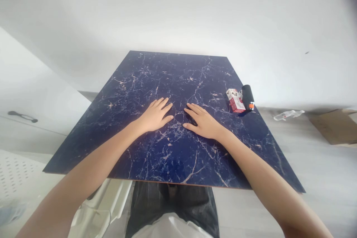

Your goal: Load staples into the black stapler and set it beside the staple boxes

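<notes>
The tabletop (175, 68) before me is dark blue, webbed with pale marble-like veins; the box (237, 102) is red and white, the cylinder (247, 95) black with an orange patch.

Bright, diffuse light leaves the wall (173, 11) pale, with soft blur towards the lower left.

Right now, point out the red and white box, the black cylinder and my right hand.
Red and white box (236, 101): head view, middle of its printed surface.
Black cylinder (247, 96): head view, middle of its dark side.
Right hand (205, 122): head view, back of the hand.
</notes>
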Action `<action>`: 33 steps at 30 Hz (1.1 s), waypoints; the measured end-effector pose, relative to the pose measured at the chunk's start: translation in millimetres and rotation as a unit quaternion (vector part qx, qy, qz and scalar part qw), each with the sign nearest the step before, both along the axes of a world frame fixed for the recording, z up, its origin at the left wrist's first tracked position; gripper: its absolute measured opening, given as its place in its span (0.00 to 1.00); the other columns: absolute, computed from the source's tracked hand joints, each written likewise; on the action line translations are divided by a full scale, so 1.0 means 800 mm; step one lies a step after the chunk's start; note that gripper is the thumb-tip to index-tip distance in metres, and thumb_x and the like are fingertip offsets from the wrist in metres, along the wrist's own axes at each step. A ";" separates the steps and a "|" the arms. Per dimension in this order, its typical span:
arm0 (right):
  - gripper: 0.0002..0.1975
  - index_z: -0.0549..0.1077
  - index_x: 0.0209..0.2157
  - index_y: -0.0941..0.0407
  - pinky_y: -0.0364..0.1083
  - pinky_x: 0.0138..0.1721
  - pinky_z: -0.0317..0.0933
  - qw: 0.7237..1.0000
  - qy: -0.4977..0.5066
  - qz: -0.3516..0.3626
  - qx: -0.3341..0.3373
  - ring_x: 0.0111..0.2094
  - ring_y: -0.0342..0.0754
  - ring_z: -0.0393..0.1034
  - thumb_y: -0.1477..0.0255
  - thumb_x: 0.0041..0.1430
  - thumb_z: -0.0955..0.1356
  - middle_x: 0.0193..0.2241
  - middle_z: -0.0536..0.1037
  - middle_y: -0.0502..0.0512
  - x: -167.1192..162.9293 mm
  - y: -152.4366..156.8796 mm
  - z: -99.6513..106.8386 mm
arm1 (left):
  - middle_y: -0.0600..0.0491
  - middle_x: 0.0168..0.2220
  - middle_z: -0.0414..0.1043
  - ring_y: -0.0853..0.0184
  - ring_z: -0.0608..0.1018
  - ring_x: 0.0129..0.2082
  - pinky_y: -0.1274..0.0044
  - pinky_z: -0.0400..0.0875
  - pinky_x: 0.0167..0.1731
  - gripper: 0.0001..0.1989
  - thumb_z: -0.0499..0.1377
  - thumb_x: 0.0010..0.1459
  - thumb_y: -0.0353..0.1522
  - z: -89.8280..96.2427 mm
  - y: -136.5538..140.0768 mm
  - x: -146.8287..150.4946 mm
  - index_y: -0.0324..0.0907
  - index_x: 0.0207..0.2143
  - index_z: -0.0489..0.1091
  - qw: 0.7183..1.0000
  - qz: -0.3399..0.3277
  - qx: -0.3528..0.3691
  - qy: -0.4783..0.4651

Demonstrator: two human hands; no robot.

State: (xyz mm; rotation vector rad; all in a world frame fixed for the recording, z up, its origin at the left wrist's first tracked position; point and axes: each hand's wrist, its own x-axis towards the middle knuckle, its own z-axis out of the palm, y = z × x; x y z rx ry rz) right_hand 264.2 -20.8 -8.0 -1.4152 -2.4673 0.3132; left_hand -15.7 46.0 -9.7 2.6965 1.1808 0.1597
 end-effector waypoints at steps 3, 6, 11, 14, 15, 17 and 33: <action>0.40 0.63 0.71 0.60 0.64 0.74 0.47 1.000 -0.001 0.001 -0.001 0.75 0.65 0.46 0.46 0.71 0.62 0.74 0.56 0.67 0.000 0.000 0.000 | 0.45 0.78 0.41 0.47 0.47 0.77 0.53 0.44 0.74 0.36 0.43 0.74 0.53 0.001 0.000 0.000 0.44 0.75 0.55 1.000 -0.001 0.001 0.004; 0.40 0.63 0.71 0.60 0.64 0.74 0.47 1.000 -0.001 0.002 0.004 0.75 0.64 0.47 0.46 0.71 0.61 0.74 0.56 0.68 0.001 0.001 0.000 | 0.44 0.78 0.40 0.47 0.46 0.77 0.53 0.43 0.74 0.36 0.42 0.75 0.53 0.002 -0.001 0.000 0.42 0.75 0.54 1.000 -0.002 0.000 0.014; 0.39 0.62 0.72 0.57 0.66 0.73 0.48 1.000 0.006 0.003 0.003 0.75 0.64 0.47 0.46 0.70 0.61 0.74 0.57 0.66 0.000 0.000 -0.003 | 0.45 0.78 0.41 0.47 0.47 0.77 0.52 0.45 0.73 0.35 0.44 0.75 0.52 0.002 -0.001 0.000 0.44 0.75 0.55 1.000 0.002 -0.002 0.006; 0.38 0.64 0.70 0.56 0.66 0.73 0.48 1.000 0.017 0.006 0.006 0.75 0.64 0.49 0.47 0.70 0.62 0.74 0.58 0.66 -0.002 0.001 -0.003 | 0.44 0.77 0.46 0.46 0.51 0.76 0.51 0.47 0.73 0.33 0.47 0.75 0.50 0.003 -0.003 0.002 0.44 0.73 0.59 1.000 -0.002 0.016 -0.015; 0.36 0.66 0.69 0.56 0.66 0.72 0.49 1.000 0.026 -0.001 0.017 0.74 0.64 0.50 0.48 0.70 0.62 0.73 0.59 0.66 -0.001 0.003 0.000 | 0.44 0.76 0.50 0.47 0.54 0.75 0.51 0.48 0.73 0.31 0.48 0.75 0.48 0.005 -0.004 0.003 0.43 0.72 0.61 0.999 -0.005 0.034 -0.034; 0.33 0.68 0.67 0.57 0.65 0.72 0.50 0.996 0.051 -0.048 0.063 0.73 0.63 0.54 0.50 0.71 0.62 0.71 0.63 0.67 0.010 0.009 0.009 | 0.44 0.73 0.58 0.50 0.62 0.72 0.53 0.51 0.72 0.26 0.50 0.75 0.44 0.010 -0.006 0.006 0.43 0.68 0.67 0.992 -0.009 0.085 -0.089; 0.23 0.83 0.39 0.60 0.52 0.38 0.65 0.853 -0.039 -0.517 -0.062 0.42 0.63 0.78 0.55 0.58 0.68 0.37 0.83 0.69 0.194 0.041 0.046 | 0.51 0.54 0.80 0.60 0.80 0.55 0.54 0.47 0.72 0.13 0.54 0.71 0.34 0.017 -0.014 0.015 0.48 0.50 0.78 0.971 0.037 0.131 -0.198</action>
